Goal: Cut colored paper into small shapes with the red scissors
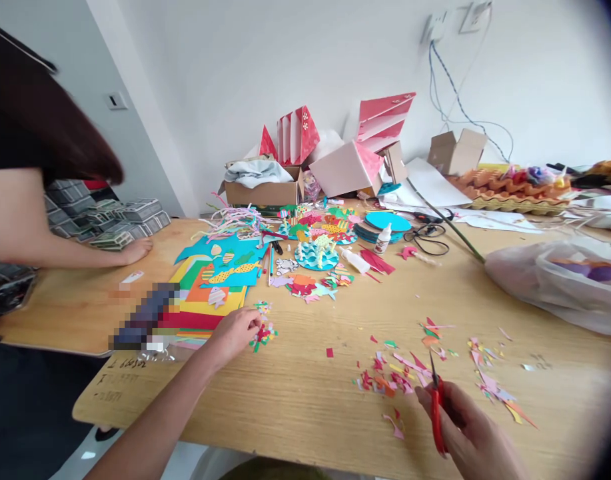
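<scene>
My right hand (465, 420) grips red-handled scissors (438, 407), with the dark blades pointing away from me and close together. Just left of the blades lies a heap of pink, red and orange paper scraps (385, 380). My left hand (238, 332) is closed, its fingers curled together at the edge of a small pile of colourful paper bits (266, 333). Whatever may be between those fingertips is hidden. Beside this hand is a stack of coloured paper (230, 303) with fish cutouts (225, 275) on top. A single red paper square (330, 353) rests between my hands.
Farther back are blue paper discs (388, 222), a glue bottle (383, 239), a wavy blue paper piece (316, 253) and a cardboard box (262, 192). A plastic bag (560, 283) sits at right. On the left, a person's hand (136, 251) rests on the adjoining table.
</scene>
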A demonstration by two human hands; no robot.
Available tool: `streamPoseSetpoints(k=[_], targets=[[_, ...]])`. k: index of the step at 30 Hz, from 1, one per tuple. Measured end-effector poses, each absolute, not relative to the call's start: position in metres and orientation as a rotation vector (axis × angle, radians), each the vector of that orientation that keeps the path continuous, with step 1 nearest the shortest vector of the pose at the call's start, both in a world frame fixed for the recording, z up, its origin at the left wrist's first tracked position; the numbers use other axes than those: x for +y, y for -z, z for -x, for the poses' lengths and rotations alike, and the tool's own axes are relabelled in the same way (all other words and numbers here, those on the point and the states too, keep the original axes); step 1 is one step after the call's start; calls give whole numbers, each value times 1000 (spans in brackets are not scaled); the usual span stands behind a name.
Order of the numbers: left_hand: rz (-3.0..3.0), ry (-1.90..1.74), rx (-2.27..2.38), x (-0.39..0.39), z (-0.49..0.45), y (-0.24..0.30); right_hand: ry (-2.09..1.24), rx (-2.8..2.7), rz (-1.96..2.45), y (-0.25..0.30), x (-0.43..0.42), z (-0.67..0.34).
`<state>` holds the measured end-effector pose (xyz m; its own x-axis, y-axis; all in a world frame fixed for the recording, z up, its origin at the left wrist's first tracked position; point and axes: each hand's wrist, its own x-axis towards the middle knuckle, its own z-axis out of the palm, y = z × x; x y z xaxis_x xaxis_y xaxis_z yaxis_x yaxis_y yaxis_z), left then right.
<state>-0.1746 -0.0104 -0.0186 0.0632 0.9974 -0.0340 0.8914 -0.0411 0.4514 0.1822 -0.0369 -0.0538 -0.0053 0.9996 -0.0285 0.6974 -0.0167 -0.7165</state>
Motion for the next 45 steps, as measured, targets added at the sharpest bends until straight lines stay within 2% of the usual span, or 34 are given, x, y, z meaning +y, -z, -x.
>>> streamPoseSetpoints(k=[11,22,30,35,39,45], targets=[[-2310,-205,1492,1,63,27,-741,-1614,1705,38,-54,-168],[-2338,-187,1425,12,61,35,-684,-1612,1718,38,-58,-169],[-2142,-409,1325,-1,49,24,-991,-1309,1419,47,-51,-150],[-1539,-815,1046,-10,34,17,-1278,-1223,1211,36,-40,-121],[-1322,-992,969,-10,30,15,-1299,-1159,1134,26,-34,-104],[-1330,-1035,1026,-11,32,12,-1234,-1170,1106,27,-26,-96]])
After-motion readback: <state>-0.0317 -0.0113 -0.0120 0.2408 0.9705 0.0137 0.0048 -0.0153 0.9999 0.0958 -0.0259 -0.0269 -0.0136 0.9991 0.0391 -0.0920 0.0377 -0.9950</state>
